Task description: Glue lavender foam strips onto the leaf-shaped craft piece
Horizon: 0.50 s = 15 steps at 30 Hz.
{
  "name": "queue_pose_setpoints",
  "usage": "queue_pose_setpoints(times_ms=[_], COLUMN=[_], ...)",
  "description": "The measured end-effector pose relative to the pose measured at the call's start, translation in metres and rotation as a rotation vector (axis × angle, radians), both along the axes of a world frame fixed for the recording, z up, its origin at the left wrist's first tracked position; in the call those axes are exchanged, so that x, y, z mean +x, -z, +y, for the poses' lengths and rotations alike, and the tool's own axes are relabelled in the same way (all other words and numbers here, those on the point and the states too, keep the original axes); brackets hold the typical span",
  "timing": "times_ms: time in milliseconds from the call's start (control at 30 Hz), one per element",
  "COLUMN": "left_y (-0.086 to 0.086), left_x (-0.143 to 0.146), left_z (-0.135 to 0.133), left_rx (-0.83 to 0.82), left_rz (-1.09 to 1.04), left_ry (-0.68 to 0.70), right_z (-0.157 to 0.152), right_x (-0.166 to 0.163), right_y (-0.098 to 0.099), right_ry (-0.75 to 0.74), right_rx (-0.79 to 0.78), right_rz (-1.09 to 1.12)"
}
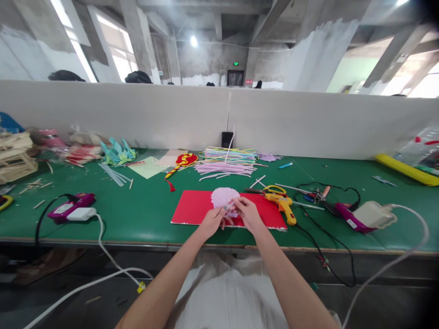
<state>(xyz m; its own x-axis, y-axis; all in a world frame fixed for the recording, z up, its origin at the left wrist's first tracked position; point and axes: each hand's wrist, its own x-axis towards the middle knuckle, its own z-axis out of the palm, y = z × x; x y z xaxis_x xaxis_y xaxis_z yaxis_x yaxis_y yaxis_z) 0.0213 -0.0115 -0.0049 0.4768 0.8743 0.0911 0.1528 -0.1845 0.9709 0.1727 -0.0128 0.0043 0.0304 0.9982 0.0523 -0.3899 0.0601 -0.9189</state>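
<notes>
A round, pale lilac pleated paper piece (223, 195) is held over the red board (192, 205). My left hand (213, 219) grips its lower edge, fingers closed. From the other side my right hand (247, 211) pinches the same edge, its fingertips close to the left ones. Both hands partly cover the lower part of the piece. A yellow glue gun (283, 203) lies on the right end of the board, beside yellow-handled scissors (274, 189).
Behind the board lies a pile of pastel strips (226, 162). A red-and-yellow ornament (186, 160) with a tassel, teal crumpled paper (118, 151) and purple power strips (73, 208) sit around. Cables cross the right side. A white partition (137, 114) stands along the back.
</notes>
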Motion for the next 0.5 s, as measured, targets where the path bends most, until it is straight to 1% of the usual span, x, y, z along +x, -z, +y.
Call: queue_pose_setpoints(times_ms=[200, 300, 367, 433, 467, 500], left_y=[-0.008, -0.009, -0.01, -0.013, -0.015, -0.019], left_x=[-0.003, -0.001, -0.001, -0.004, -0.009, -0.015], left_z=[0.001, 0.004, 0.001, -0.012, -0.023, -0.035], left_rx=[-0.033, -0.047, -0.053, -0.022, 0.017, 0.096], left_rz=[-0.008, 0.018, 0.036, 0.049, 0.051, 0.07], left_ry=[0.046, 0.031, -0.006, -0.083, -0.156, -0.236], right_z=[0.002, 0.003, 0.004, 0.005, 0.006, 0.007], right_x=[0.0, -0.001, -0.001, 0.0, 0.0, 0.001], right_y=[0.002, 0.003, 0.003, 0.004, 0.004, 0.004], right_ry=[0.019, 0.034, 0.044, 0.059, 0.066, 0.07], right_rx=[-0.011, -0.01, -0.012, -0.019, -0.024, -0.028], right_rz=[0.043, 0.062, 0.066, 0.068, 0.067, 0.064])
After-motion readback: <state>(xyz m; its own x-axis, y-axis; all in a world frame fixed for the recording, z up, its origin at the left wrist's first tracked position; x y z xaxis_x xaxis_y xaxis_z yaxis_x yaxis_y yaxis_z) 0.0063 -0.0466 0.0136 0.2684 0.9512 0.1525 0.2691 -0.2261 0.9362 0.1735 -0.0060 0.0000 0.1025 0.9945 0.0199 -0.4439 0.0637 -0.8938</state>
